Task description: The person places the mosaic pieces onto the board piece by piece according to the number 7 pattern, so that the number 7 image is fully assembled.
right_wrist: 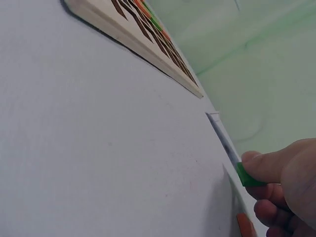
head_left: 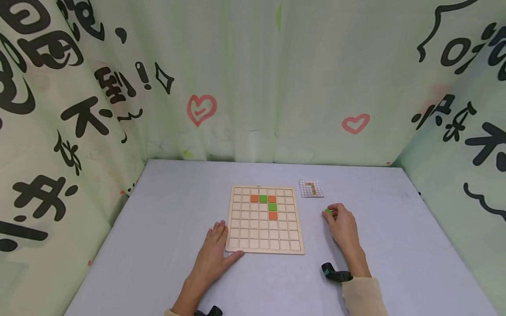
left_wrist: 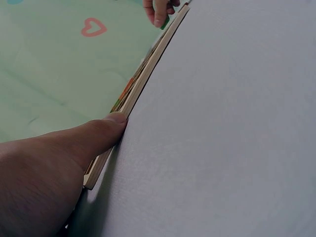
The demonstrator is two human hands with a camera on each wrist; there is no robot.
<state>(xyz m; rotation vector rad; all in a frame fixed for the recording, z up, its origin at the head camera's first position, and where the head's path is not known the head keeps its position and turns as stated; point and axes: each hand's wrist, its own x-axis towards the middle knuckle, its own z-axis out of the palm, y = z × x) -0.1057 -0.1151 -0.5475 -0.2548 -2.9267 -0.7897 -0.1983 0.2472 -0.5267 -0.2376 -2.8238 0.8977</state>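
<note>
A wooden grid board (head_left: 242,246) lies flat on the table, with orange tiles (head_left: 254,199) and green tiles (head_left: 272,206) in some of its squares, laid in a row and a column. My left hand (head_left: 213,254) rests at the board's near-left corner, fingers straight along its left side; the thumb (left_wrist: 116,118) touches the near edge. To the right of the board, my right hand (head_left: 343,226) pinches a green tile (right_wrist: 247,177) between thumb and fingers, above the table. Under that hand, in the right wrist view, an orange piece (right_wrist: 245,225) shows partly; whether it is held, I cannot tell.
Past the board's right side lies a small pattern card (head_left: 311,188) with a coloured grid figure. The white table (head_left: 158,210) is bordered by a pale green curtain (head_left: 245,79) with hearts and black lettering. A black band (head_left: 336,274) is on the right wrist.
</note>
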